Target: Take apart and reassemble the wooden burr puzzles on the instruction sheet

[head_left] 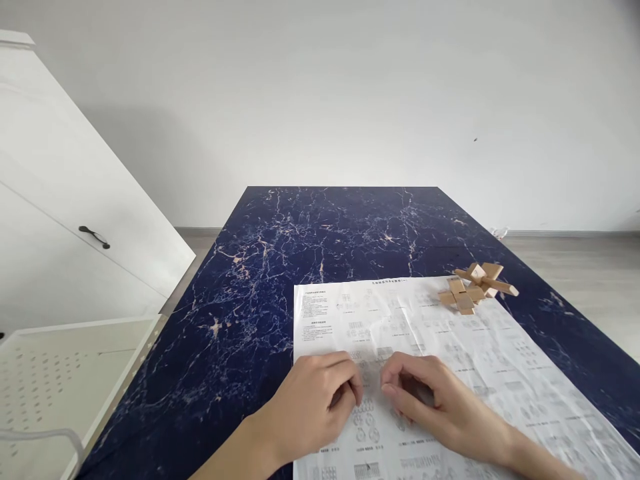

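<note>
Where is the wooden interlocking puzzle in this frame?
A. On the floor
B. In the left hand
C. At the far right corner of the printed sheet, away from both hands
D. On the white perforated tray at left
C: the wooden puzzle sits at the far right corner of the printed sheet, while the left hand and right hand rest on the sheet's near part.

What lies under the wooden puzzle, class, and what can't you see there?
The wooden puzzle rests on the far edge of the printed sheet, which lies on the blue marble table. The print directly beneath it is covered.
</note>
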The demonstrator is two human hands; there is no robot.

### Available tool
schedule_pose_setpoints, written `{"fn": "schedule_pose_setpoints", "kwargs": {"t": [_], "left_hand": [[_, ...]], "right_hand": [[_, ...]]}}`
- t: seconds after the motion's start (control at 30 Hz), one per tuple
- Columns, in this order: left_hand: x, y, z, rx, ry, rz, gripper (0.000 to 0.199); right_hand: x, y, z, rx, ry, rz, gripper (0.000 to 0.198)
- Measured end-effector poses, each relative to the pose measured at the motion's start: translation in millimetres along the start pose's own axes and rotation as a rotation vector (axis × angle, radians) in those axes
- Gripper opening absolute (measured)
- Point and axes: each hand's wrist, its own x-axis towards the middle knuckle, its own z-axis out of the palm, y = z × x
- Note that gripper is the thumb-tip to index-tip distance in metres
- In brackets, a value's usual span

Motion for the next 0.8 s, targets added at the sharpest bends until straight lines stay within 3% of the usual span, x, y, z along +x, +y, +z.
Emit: {"fn": "schedule_pose_setpoints", "kwargs": {"t": [0.8], "left_hand": [[-9.7,-4.7,6.6,0.191,0.038,0.171,0.021]], "right_hand": [[5.5,-4.9,1.2,-0.043,0.03,0.005,0.02]]}}
